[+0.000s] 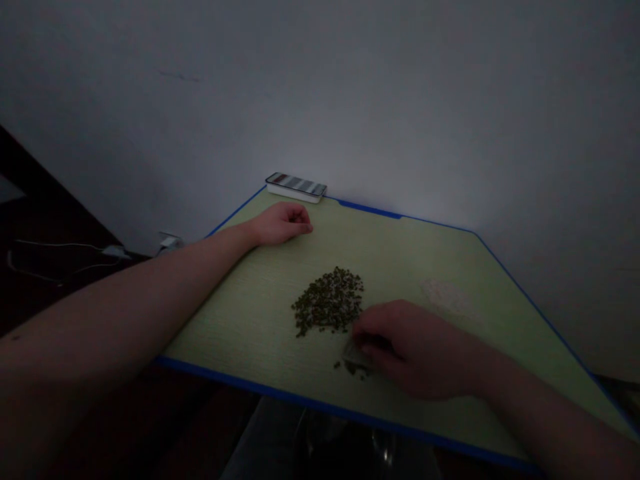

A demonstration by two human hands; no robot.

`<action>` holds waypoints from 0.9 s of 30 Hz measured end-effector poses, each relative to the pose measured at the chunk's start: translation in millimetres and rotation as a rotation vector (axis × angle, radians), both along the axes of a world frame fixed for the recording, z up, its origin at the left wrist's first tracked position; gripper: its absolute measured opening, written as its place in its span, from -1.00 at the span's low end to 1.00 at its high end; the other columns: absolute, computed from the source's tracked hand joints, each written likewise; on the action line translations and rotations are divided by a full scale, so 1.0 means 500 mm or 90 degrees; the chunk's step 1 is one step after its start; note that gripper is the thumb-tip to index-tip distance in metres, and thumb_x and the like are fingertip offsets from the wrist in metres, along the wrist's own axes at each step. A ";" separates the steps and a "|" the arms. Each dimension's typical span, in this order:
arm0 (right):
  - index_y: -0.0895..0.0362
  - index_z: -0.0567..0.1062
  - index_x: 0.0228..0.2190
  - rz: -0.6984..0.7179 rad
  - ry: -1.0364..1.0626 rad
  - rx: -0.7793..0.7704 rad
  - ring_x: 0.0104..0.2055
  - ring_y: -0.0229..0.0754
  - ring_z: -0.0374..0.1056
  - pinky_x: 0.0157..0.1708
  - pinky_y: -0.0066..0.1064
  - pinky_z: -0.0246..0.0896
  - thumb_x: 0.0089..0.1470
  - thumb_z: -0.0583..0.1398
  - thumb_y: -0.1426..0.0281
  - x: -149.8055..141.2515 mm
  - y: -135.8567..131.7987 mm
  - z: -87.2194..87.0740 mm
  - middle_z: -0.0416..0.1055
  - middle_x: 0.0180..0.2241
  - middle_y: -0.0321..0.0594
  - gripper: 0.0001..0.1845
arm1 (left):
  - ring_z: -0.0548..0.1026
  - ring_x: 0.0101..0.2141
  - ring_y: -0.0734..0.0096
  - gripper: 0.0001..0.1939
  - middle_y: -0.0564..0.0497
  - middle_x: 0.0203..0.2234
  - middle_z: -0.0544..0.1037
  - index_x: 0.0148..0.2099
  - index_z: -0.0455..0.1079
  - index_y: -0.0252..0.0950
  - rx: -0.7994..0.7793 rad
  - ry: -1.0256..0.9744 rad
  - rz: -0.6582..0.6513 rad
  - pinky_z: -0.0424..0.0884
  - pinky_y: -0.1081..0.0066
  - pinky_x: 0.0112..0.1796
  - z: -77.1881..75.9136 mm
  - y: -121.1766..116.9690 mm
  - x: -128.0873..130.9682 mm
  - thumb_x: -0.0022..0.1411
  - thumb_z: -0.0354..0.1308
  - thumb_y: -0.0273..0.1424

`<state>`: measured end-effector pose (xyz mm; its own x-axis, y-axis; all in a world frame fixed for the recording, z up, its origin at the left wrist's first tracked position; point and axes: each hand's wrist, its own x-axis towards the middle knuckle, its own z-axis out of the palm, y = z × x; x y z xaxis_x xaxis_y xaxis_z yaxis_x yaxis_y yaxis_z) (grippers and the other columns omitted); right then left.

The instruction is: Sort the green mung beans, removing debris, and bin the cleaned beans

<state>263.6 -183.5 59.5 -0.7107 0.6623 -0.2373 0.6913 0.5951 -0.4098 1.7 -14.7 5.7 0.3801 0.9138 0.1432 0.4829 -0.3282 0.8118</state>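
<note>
A pile of small dark green-brown grains lies in the middle of the pale green tabletop. My right hand is at the pile's near right side, its fingers pinched on a small flat translucent piece. Several loose grains lie beside and below that piece. On the far left of the table rests my left hand, fingers curled in loosely, with nothing visible in them. A patch of pale, whitish grains is spread out beyond my right wrist.
At the far left edge, a phone lies on a white box against the wall. Blue trim borders the table. Below the near edge sits a shiny dark bowl. White cables and a plug are on the left.
</note>
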 end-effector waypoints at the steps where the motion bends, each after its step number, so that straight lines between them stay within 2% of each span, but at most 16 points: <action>1: 0.15 0.48 -0.48 0.001 0.004 0.001 -0.48 -0.27 0.23 -0.48 -0.41 -0.07 0.01 0.15 0.55 -0.005 -0.003 -0.001 0.42 -0.51 -0.28 -0.88 | 0.21 -0.61 0.58 -0.83 0.17 -0.67 0.30 -0.42 0.36 -0.30 -0.002 0.000 0.002 0.11 0.48 -0.54 0.000 0.001 0.000 0.05 0.24 -0.31; 8: 0.13 0.36 -0.53 -0.056 0.011 0.030 -0.52 -0.30 0.18 -0.51 -0.41 -0.13 0.05 0.12 0.51 -0.024 -0.009 -0.010 0.35 -0.55 -0.30 -0.85 | 0.21 -0.61 0.58 -0.83 0.17 -0.68 0.30 -0.43 0.35 -0.29 -0.005 -0.001 0.008 0.12 0.48 -0.54 0.003 -0.004 0.001 0.05 0.24 -0.32; 12: 0.14 0.41 -0.51 -0.121 -0.011 0.064 -0.51 -0.28 0.20 -0.50 -0.39 -0.11 0.07 0.10 0.51 -0.006 0.006 -0.014 0.37 -0.54 -0.28 -0.84 | 0.21 -0.61 0.57 -0.83 0.17 -0.68 0.30 -0.42 0.36 -0.30 0.001 0.006 0.010 0.12 0.48 -0.53 0.002 -0.004 -0.001 0.05 0.24 -0.31; 15: 0.13 0.47 -0.46 -0.147 -0.016 0.045 -0.51 -0.25 0.22 -0.51 -0.39 -0.06 0.10 0.09 0.49 0.018 0.020 -0.014 0.38 -0.54 -0.28 -0.82 | 0.22 -0.60 0.56 -0.83 0.16 -0.67 0.31 -0.41 0.37 -0.30 0.003 0.004 0.007 0.13 0.47 -0.53 0.000 -0.003 -0.002 0.06 0.24 -0.31; 18: 0.12 0.50 -0.38 -0.121 0.032 0.002 -0.48 -0.23 0.26 -0.49 -0.39 0.05 0.14 0.10 0.46 0.036 0.031 -0.006 0.41 -0.50 -0.29 -0.83 | 0.22 -0.59 0.56 -0.82 0.16 -0.66 0.32 -0.41 0.37 -0.30 0.013 -0.001 0.002 0.13 0.47 -0.52 -0.002 -0.001 -0.002 0.06 0.25 -0.30; 22: 0.13 0.53 -0.20 -0.072 0.116 0.014 -0.27 -0.17 0.40 -0.27 -0.35 0.24 0.22 0.06 0.44 0.030 0.052 0.025 0.53 -0.28 -0.20 -0.76 | 0.22 -0.59 0.56 -0.83 0.15 -0.66 0.31 -0.42 0.36 -0.30 0.008 -0.012 -0.012 0.13 0.46 -0.51 -0.004 0.000 0.000 0.07 0.24 -0.32; 24: 0.13 0.53 -0.12 -0.028 0.123 0.021 -0.18 -0.14 0.42 -0.18 -0.33 0.26 0.23 0.05 0.45 0.006 0.070 0.041 0.55 -0.19 -0.16 -0.71 | 0.22 -0.59 0.56 -0.83 0.16 -0.66 0.31 -0.42 0.35 -0.30 0.006 -0.021 -0.012 0.13 0.47 -0.51 -0.003 0.000 0.001 0.08 0.23 -0.32; 27: 0.14 0.56 -0.12 0.040 0.090 0.026 -0.15 -0.13 0.43 -0.12 -0.32 0.26 0.22 0.06 0.49 -0.057 0.097 0.060 0.56 -0.16 -0.14 -0.69 | 0.22 -0.58 0.56 -0.84 0.16 -0.66 0.30 -0.41 0.36 -0.31 0.010 -0.011 -0.003 0.13 0.46 -0.50 -0.001 0.000 0.003 0.07 0.22 -0.33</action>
